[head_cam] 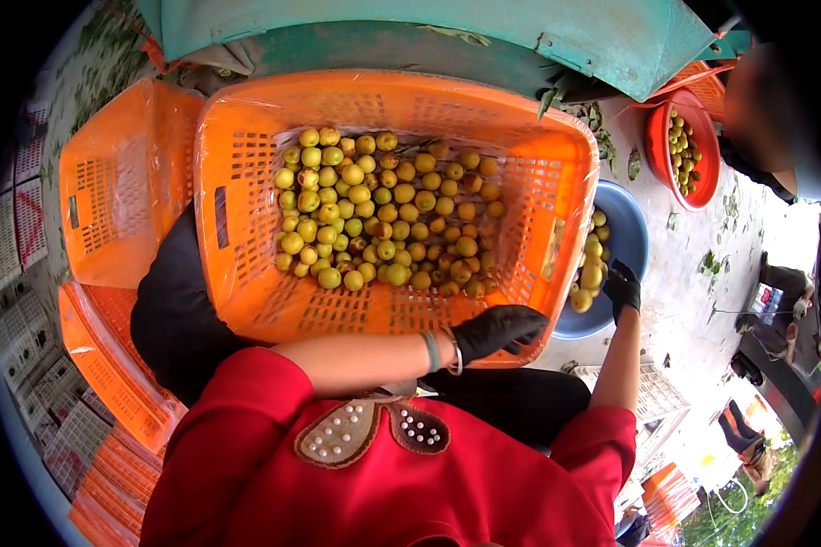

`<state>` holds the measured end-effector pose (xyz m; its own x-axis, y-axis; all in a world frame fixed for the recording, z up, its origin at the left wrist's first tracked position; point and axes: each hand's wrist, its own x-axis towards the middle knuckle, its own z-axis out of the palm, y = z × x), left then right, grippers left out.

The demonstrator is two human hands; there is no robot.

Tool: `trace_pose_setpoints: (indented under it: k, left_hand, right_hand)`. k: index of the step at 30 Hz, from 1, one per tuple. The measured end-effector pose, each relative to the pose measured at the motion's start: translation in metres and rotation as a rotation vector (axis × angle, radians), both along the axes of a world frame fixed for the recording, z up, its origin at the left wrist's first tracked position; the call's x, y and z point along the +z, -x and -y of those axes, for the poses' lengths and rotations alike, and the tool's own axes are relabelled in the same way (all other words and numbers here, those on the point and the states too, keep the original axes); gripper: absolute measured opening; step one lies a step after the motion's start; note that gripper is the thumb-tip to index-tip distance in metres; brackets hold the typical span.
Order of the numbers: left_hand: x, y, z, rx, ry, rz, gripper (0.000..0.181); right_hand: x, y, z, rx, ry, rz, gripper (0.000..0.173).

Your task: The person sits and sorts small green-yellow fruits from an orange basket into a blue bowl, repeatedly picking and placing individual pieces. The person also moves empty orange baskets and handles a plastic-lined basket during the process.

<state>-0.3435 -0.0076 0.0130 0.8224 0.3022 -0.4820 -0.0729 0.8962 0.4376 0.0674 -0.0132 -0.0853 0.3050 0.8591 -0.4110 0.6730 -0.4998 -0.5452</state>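
Observation:
In front of me is an orange plastic crate [390,311] with slotted walls and a clear plastic lining. Many round yellow-green jujube-like fruits [383,212], some with brown patches, cover its floor. My left hand [498,335], in a black glove, lies over the crate's near right corner; its palm side is hidden. To the right, my right hand [622,292], also black-gloved, reaches over the rim of a blue basin [633,219], against more of these fruits [592,267]. Its fingers point into the basin, and whether they grip a fruit is unclear.
A green metal structure [410,51] borders the crate's far side. More orange crates [113,198] stand at left, with pale crates [20,328] beyond. A red basin [708,154] of fruit sits at upper right, beside a person [770,109]. Leaves [711,263] litter the floor.

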Motion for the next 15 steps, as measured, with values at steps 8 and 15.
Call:
trace_pose_setpoints:
  k: [8, 15]
  left_hand:
    - [-0.114, 0.034, -0.050, -0.578, -1.304, -0.820, 0.057]
    - [-0.083, 0.085, -0.066, -0.797, -1.134, -0.833, 0.046]
  right_hand:
    - [0.131, 0.138, -0.051, -0.138, -0.103, -0.556, 0.064]
    - [0.197, 0.214, -0.037, -0.050, -0.205, -0.760, 0.046]
